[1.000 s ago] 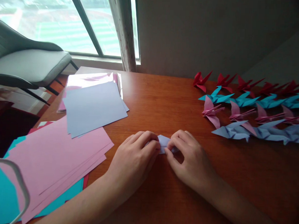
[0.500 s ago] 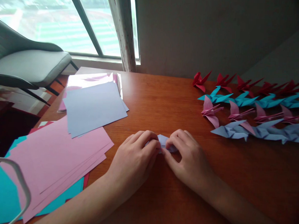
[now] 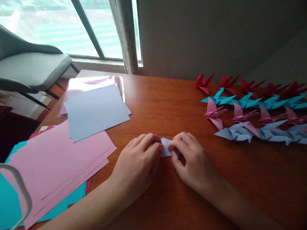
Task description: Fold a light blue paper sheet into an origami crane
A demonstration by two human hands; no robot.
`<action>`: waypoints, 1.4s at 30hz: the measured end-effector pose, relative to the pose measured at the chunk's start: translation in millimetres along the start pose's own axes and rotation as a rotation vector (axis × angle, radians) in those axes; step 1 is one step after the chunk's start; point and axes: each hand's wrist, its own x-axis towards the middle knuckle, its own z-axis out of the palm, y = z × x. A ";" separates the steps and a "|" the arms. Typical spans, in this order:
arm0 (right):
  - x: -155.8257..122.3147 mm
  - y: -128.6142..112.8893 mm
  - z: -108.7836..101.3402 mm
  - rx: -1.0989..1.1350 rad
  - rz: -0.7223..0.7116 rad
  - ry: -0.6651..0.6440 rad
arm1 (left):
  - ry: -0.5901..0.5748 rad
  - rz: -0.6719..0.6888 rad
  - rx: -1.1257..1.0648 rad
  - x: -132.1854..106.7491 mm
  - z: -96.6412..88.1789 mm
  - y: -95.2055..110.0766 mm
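Note:
A small folded piece of pale blue paper (image 3: 166, 147) lies low over the wooden table, between my two hands. My left hand (image 3: 143, 155) pinches its left part, fingers curled over it. On the other side my right hand (image 3: 192, 160) grips the right part between thumb and bent fingers. Only the middle of the paper, with a pointed top and a crease, shows; both ends are hidden under my fingers.
Rows of folded paper cranes stand at the right: red (image 3: 203, 83), turquoise (image 3: 220, 97), pink (image 3: 214, 114) and pale blue (image 3: 234, 132). To the left lie pale blue sheets (image 3: 97, 112), pink sheets (image 3: 57, 168) and turquoise sheets (image 3: 2, 200). A white cable (image 3: 23, 187) curves at lower left.
My right thumb and fingers have shifted slightly right along the folded paper, uncovering more of its middle. My left hand keeps nearly the same hold. The whole view has shifted slightly.

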 end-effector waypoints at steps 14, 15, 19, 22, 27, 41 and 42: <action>-2.1 6.6 -4.5 0.021 -0.018 -0.046 | -0.005 -0.026 -0.098 0.4 0.0 -2.8; -2.2 6.8 -4.2 0.021 -0.020 -0.044 | -0.011 -0.030 -0.104 0.3 0.2 -3.3; -2.4 7.7 -3.4 0.026 -0.021 -0.035 | -0.027 -0.042 -0.125 -0.6 -0.7 -3.9; -2.5 7.7 -3.4 0.029 -0.016 -0.038 | -0.028 -0.035 -0.158 -0.7 -3.3 -2.5; -2.1 7.4 -3.0 0.013 -0.025 -0.030 | -0.025 -0.021 -0.166 0.5 -4.5 0.2; -2.1 8.1 -2.7 0.021 -0.033 -0.028 | -0.075 -0.011 -0.039 0.7 -3.8 0.0; -2.1 8.3 -2.7 0.024 -0.033 -0.028 | -0.079 -0.010 -0.034 0.7 -4.3 0.0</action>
